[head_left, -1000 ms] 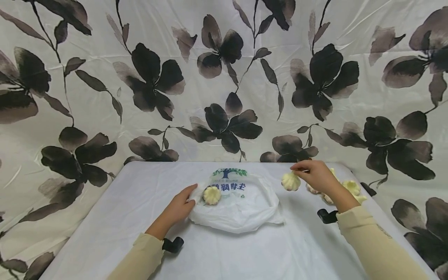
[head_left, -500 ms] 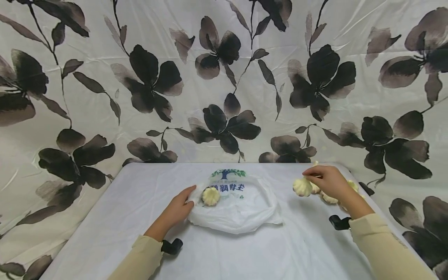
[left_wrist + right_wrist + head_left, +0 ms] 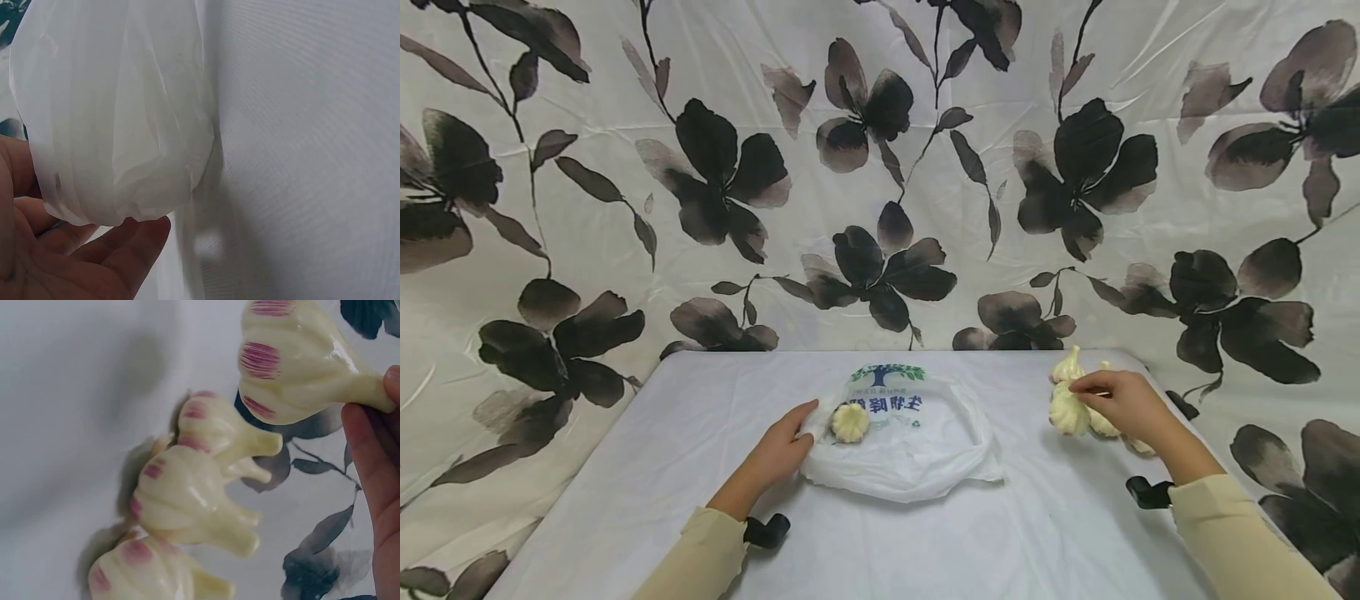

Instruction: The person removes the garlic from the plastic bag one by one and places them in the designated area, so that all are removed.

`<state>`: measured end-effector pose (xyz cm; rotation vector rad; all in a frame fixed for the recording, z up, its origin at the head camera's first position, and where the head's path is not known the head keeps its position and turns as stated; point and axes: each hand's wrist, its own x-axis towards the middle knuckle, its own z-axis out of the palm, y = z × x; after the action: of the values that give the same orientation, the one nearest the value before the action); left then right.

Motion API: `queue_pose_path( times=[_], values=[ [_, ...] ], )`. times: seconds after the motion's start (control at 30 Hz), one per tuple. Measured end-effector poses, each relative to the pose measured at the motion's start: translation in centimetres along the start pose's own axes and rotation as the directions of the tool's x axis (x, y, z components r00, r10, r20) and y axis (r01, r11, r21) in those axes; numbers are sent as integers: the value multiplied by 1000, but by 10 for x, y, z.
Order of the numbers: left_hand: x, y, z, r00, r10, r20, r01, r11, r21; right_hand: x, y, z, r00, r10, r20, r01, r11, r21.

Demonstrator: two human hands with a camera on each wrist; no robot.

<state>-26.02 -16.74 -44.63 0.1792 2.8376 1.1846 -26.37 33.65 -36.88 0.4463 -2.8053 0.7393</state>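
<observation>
A white plastic bag with blue and green print lies spread on the table, its rim forming a wide ring. My left hand holds the bag's left edge; in the left wrist view its fingers curl against the plastic. One garlic bulb lies inside the ring near that hand. At the right, my right hand pinches another garlic bulb by its stem, raised above the others. Beside it stand several pale garlic bulbs with purple streaks, such as one at the back and one in the middle of the right wrist view.
A white cloth covers the table. Behind it hangs a pale curtain with dark flowers. A black wrist camera sits on the left wrist, another black wrist camera on the right.
My right hand has moved right and slightly down with its garlic bulb, from near the bag to beside the other bulbs. The left hand and bag stay nearly still.
</observation>
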Motion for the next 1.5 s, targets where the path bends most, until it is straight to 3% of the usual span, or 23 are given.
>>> queue_pose_path(
  times=[0.77, 1.5],
  values=[
    [0, -2, 1, 1000, 7, 2, -7, 1000, 3, -22, 37, 4, 996, 83, 33, -83, 997, 1],
    [1, 1, 1, 1000, -23, 7, 23, 1000, 11, -38, 45, -11, 989, 120, 87, -117, 992, -48]
  ],
)
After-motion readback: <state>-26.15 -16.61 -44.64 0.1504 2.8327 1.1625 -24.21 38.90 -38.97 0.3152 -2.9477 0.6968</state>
